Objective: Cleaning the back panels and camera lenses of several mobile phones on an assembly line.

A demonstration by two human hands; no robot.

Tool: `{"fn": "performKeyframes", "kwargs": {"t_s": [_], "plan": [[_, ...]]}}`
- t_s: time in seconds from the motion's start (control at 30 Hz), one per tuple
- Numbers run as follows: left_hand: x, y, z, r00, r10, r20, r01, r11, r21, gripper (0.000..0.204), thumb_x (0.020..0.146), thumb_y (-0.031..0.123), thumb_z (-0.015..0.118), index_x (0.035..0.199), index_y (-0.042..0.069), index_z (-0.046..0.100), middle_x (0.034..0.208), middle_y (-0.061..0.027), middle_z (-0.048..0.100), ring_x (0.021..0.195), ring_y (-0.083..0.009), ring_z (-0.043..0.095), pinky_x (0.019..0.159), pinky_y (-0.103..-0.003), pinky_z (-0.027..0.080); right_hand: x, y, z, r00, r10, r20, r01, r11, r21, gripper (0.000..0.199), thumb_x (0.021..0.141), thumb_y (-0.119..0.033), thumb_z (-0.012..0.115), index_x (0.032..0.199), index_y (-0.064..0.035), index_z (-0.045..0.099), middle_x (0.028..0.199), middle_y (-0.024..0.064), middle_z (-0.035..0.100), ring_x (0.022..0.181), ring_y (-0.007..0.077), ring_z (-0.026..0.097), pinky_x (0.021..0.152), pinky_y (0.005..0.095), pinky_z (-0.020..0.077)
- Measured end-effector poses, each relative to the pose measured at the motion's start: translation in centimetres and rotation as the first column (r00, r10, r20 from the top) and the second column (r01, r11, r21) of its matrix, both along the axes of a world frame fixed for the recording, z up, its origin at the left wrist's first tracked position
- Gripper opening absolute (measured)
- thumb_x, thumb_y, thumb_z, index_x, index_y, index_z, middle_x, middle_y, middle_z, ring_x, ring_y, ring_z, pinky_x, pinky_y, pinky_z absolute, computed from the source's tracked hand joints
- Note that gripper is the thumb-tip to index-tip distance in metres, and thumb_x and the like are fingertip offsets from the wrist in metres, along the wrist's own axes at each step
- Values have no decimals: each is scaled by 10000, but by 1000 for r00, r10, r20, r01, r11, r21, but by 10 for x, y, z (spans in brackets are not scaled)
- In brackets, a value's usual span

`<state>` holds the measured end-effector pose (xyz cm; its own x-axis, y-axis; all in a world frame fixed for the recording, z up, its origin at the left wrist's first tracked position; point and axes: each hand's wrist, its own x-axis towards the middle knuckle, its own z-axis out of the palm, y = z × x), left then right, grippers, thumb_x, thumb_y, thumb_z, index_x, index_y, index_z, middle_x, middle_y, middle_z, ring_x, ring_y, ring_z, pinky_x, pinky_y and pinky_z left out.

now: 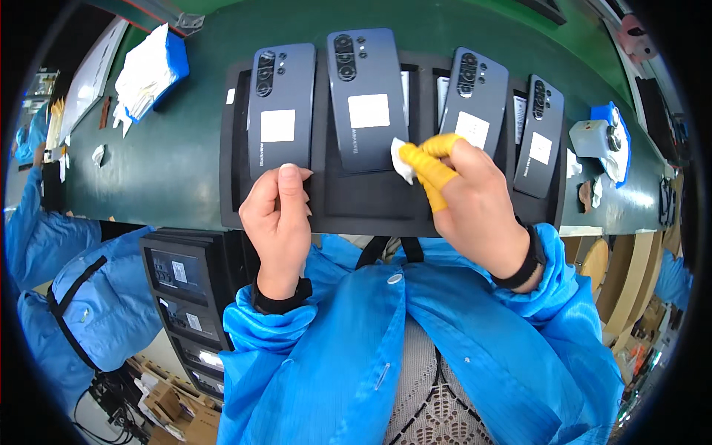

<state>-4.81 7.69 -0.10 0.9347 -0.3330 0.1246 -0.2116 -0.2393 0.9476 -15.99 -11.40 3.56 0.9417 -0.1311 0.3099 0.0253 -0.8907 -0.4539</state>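
Note:
Four-cornered dark smartphones lie back up in a black foam tray (319, 215), several in a row, each with a white square label. My left hand (280, 219) is closed, thumb pressed to the fingers, at the lower end of the leftmost phone (283, 96); whether anything is pinched there is hidden. Yellow finger cots cover some fingers of my right hand (471, 196), which grips a small white wipe (401, 160) by the lower right corner of the second phone (368, 81). Farther right are a third phone (486, 89) and a fourth phone (539, 133), both tilted.
At the left of the green table (200, 133) a blue box (176, 59) holds a stack of white wipes (147, 67). A dispenser bottle (591, 139) stands in a blue tray on the right. Black trays (182, 271) with phones are stacked below left, near a person in blue (104, 311).

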Motion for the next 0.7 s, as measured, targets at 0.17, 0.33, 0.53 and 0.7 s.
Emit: {"fn": "performKeyframes", "kwargs": {"t_s": [0.17, 0.33, 0.53, 0.7], "plan": [[2, 4, 0, 998, -4, -55, 1, 998, -60, 341, 1018, 260, 507, 865, -8, 653, 587, 22, 491, 525, -30, 420, 490, -197, 320, 30, 18, -22, 998, -36, 43, 42, 986, -159, 187, 771, -97, 643, 890, 42, 681, 941, 105, 570, 867, 273, 581, 756, 370, 462], [2, 5, -3, 999, -16, -30, 14, 997, -72, 332, 1016, 254, 512, 863, -4, 655, 589, 26, 494, 523, -27, 423, 484, -195, 317, 31, 33, -33, 996, 81, -41, -90, 942, -322, 81, 709, -112, 628, 691, -57, 685, 883, 47, 552, 848, 183, 536, 761, 340, 380], [2, 6, -7, 1000, -10, -17, 9, 997, -74, 320, 1009, 239, 524, 851, -5, 658, 584, 28, 500, 522, -22, 427, 482, -193, 318, 21, 29, -12, 966, 117, -231, -167, 962, -214, 212, 750, -54, 639, 942, -39, 727, 949, 34, 589, 875, 172, 550, 803, 347, 347], [3, 6, -13, 999, 3, 46, -2, 1000, -12, 319, 1001, 236, 537, 835, -5, 664, 581, 31, 498, 525, -20, 435, 478, -194, 330, 42, 48, -23, 994, 109, 11, -98, 932, -348, 106, 742, -142, 615, 766, -85, 701, 819, 20, 541, 834, 176, 550, 765, 389, 349]]}}
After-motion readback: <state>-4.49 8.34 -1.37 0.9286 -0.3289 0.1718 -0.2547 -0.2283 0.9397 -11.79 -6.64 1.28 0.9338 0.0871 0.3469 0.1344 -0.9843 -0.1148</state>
